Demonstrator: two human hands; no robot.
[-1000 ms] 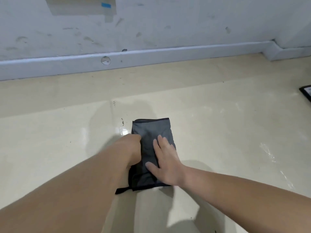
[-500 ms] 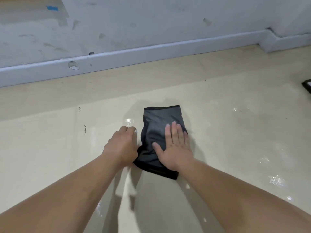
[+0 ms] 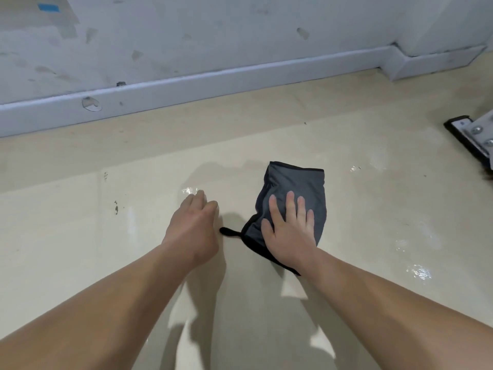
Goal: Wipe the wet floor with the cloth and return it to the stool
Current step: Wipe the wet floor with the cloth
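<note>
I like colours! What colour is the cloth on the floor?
Dark grey with a black edge; the cloth shows in the head view, under the right hand.

No text, label, brand, number or sign can be read anywhere here.

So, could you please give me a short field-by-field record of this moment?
cloth: grey, dark-edged, folded, flat on floor
right hand: palm down, fingers spread on cloth
left hand: off the cloth, to its left, over bare floor
floor: beige, wet patches right of cloth and near left fingertips
stool: not identifiable
</note>
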